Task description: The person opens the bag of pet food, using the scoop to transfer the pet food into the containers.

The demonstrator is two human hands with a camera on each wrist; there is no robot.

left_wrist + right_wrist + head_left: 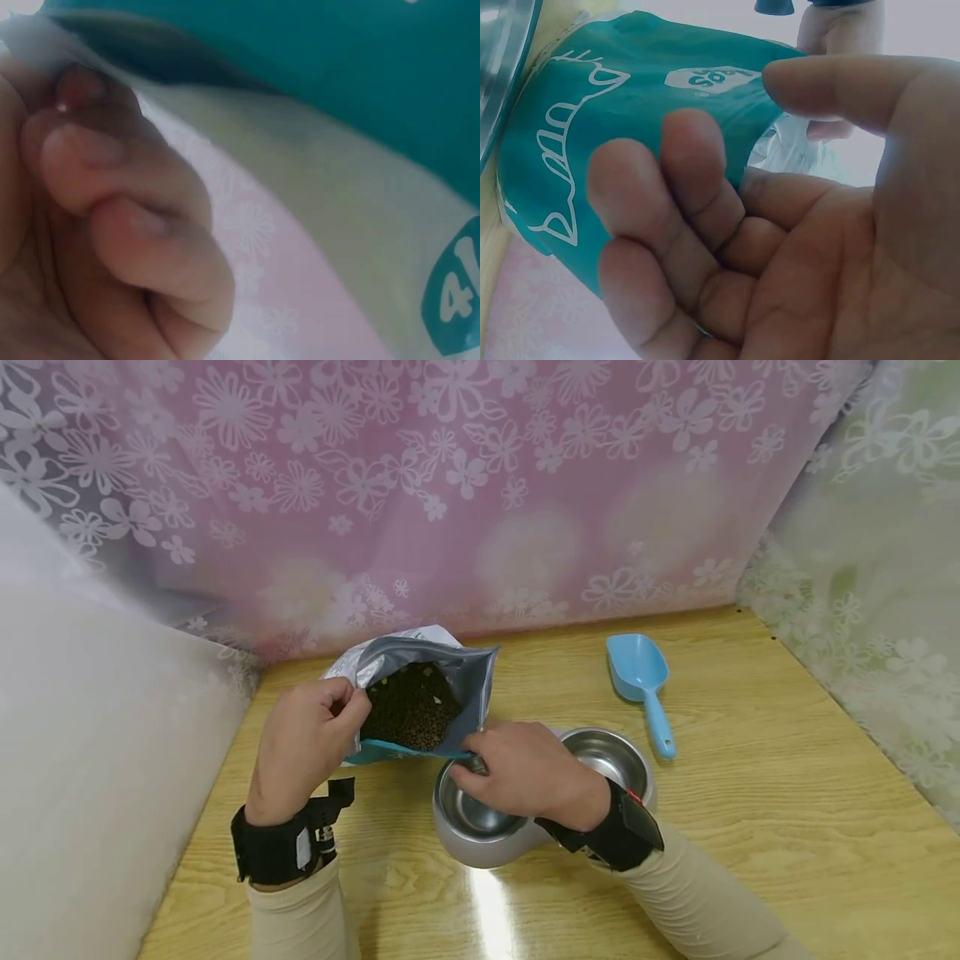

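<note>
An opened teal-and-white bag of kibble [471,693] with a silver lining leans at the back left of the table, small brown pellets [412,714] inside it. My left hand [303,747] pinches the left edge of its mouth between thumb and fingers. At the right corner of the mouth, my right hand [528,768] grips the rim with thumb and forefinger; the other fingers [626,187] curl loosely in front of the teal side. Below that hand stands a double pet bowl [480,852] with metal insides, partly covered by the hand and wrist.
A light-blue scoop [639,664] lies on the wooden table [765,793] at the right, handle toward me. Flowered pink cloth [480,527] hangs along the back, with a pale wall [90,760] at the left and a flowered sheet [862,593] at the right.
</note>
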